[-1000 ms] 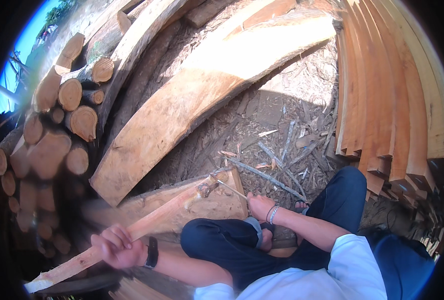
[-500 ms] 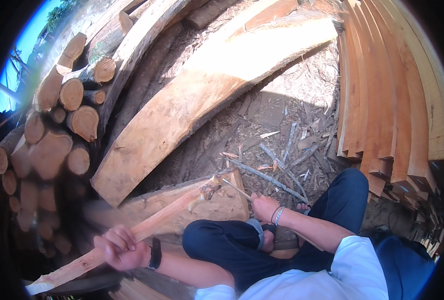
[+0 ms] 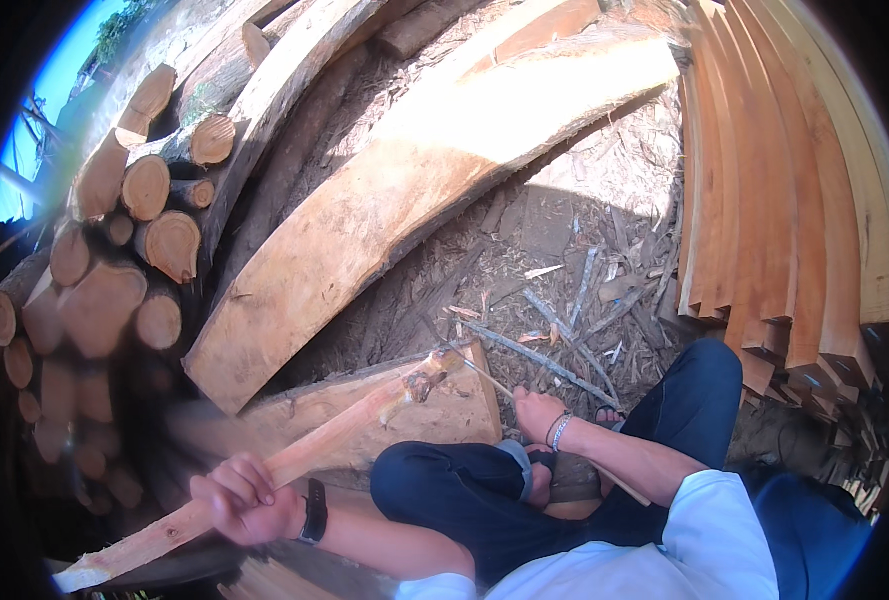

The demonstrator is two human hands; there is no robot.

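My left hand point(image 3: 244, 498) is closed round a long, pale, peeled wooden pole point(image 3: 309, 450) near its lower left part. The pole slants up to the right and ends in a knotty, rough patch. Its far end lies over a thick sawn wood block point(image 3: 454, 410). My right hand point(image 3: 537, 413) grips a tool with a long thin wooden handle point(image 3: 619, 483), whose back end sticks out under my forearm. The tool's front part points at the pole's knotty end; its head is too blurred to make out.
A large curved slab point(image 3: 314, 250) lies beyond the block. Stacked cut logs point(image 3: 94, 305) stand on the left, long sawn planks point(image 3: 764, 200) on the right. Bark chips and thin sticks point(image 3: 539, 350) litter the ground. My bent knees point(image 3: 429, 480) are close to the block.
My right hand has shifted slightly to the right with the tool, and its front part sits a little differently by the knot. My left hand and the pole are nearly still.
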